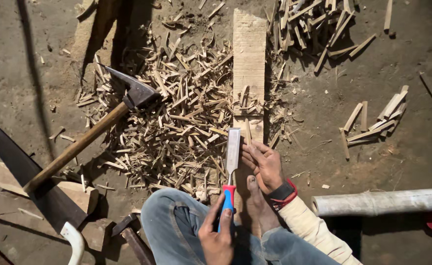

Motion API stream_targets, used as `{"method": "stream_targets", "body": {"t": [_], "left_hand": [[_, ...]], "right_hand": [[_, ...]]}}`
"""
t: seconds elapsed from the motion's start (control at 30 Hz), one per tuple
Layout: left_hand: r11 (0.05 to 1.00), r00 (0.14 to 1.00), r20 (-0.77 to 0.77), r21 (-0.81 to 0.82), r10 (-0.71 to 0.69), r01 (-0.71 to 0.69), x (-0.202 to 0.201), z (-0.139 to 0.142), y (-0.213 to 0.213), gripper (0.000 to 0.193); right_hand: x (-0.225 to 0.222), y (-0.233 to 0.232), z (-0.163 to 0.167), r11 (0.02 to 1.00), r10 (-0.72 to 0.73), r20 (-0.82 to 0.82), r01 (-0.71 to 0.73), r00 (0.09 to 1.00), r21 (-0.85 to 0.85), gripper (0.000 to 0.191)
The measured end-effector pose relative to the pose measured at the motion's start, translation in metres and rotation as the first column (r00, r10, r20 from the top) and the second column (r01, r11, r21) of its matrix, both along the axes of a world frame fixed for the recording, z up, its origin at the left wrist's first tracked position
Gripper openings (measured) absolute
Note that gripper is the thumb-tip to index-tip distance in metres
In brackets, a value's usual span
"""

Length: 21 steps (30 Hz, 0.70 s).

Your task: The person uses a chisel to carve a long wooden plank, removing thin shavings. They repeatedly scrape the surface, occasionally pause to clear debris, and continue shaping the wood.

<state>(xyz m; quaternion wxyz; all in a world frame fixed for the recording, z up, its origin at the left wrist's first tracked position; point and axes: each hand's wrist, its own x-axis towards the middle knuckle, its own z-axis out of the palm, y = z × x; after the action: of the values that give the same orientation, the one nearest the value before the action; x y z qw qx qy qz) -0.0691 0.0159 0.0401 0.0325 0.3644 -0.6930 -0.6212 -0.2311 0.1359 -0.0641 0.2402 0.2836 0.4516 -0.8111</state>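
Left hand (219, 233) grips the red-and-blue-handled steel chisel (232, 157), blade pointing 12 o'clock, while right hand (262, 164) at its 3 o'clock pinches a thin wooden sliver (248, 132).

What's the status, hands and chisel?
Left hand grips chisel handle, blade down on plank. Right hand steadies thin stick beside blade. Shavings around; foot close.
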Motion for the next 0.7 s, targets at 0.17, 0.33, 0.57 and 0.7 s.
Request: {"method": "stream_targets", "body": {"t": [0.17,0.33,0.57,0.7], "left_hand": [[1.0,1.0,-0.006,-0.008,-0.006,0.006,-0.004,0.005,-0.002,0.038],[1.0,1.0,0.027,0.0,0.005,-0.005,-0.005,0.004,-0.004,0.038],[0.996,0.999,-0.026,-0.079,-0.039,0.037,-0.007,0.006,-0.002,0.037],[0.999,0.998,-0.055,-0.029,-0.035,0.033,-0.007,0.004,0.002,0.038]], "right_hand": [[0.0,0.0,0.003,0.999,-0.002,-0.038,0.0,0.999,-0.045,0.041],[0.0,0.002,0.009,0.993,-0.038,-0.036,0.034,0.999,-0.113,0.042],[0.001,0.001,0.001,0.999,-0.012,-0.039,0.01,0.999,-0.03,0.041],[0.001,0.002,-0.004,0.999,-0.006,-0.009,0.006,1.0,-0.033,0.041]]}}
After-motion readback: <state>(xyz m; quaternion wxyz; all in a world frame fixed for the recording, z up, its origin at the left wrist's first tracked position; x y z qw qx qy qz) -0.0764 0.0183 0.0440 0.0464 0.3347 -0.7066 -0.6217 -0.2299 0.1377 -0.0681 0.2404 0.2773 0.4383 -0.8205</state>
